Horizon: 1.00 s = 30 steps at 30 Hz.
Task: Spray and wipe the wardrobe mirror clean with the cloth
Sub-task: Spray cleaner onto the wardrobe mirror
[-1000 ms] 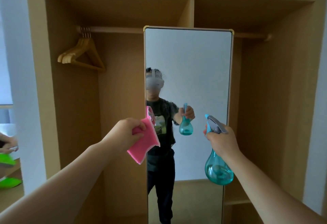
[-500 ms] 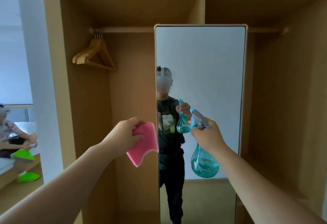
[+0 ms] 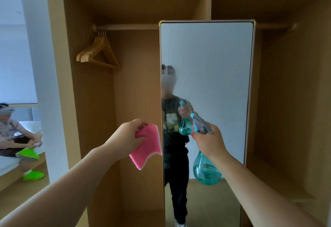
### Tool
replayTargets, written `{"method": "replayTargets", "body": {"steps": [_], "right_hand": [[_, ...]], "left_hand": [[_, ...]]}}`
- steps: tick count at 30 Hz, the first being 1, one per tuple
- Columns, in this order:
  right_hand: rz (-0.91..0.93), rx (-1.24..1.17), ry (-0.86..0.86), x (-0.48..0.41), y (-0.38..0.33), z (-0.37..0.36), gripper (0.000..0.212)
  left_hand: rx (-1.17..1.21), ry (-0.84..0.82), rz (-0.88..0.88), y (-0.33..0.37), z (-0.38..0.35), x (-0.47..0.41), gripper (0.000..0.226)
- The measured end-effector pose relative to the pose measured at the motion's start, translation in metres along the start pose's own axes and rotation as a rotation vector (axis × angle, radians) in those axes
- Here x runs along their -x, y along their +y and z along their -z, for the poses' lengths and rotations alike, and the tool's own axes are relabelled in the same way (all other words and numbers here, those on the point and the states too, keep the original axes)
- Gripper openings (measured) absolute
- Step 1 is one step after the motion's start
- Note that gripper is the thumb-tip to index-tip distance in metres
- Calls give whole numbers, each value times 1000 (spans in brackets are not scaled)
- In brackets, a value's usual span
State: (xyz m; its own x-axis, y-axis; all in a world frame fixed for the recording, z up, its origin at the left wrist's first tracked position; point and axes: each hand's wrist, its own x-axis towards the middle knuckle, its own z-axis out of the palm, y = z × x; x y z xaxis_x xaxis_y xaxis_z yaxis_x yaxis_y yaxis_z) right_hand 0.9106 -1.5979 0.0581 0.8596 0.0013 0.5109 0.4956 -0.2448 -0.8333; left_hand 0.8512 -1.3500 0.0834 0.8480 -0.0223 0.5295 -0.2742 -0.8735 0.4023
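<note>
Wooden wardrobe (image 3: 136, 87) — droplet-misted mirror (image 3: 211, 61)

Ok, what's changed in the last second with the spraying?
The right hand carried the spray bottle leftward from the right edge of the mirror towards its middle, and a fresh patch of droplets now mists the glass. The left hand still grips the pink cloth beside the mirror's left edge.

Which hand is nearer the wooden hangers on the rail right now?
Left. The left hand, gripping the pink cloth, is below and right of the wooden hangers; the right hand, holding the spray bottle, is farther right, before the mirror.
</note>
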Motion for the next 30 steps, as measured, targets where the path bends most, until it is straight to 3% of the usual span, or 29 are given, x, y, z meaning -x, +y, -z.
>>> {"method": "replayTargets", "body": {"steps": [8,17,24,27,30], "right_hand": [[-40,32,-100,22,34,3,10],[-199,-30,-182,49,69,-12,18],[-175,0,-172,56,78,-17,13],[-149,7,-133,59,83,-17,27],[-173,-6,-121,61,86,-12,20]], "left_hand": [[-3,-64,-14,3,-21,9,35],[-18,-145,62,-13,-46,35,34],[1,-154,92,-19,-53,41,35],[-2,-153,92,-18,-55,41,36],[-2,-163,85,-15,-58,39,35]]}}
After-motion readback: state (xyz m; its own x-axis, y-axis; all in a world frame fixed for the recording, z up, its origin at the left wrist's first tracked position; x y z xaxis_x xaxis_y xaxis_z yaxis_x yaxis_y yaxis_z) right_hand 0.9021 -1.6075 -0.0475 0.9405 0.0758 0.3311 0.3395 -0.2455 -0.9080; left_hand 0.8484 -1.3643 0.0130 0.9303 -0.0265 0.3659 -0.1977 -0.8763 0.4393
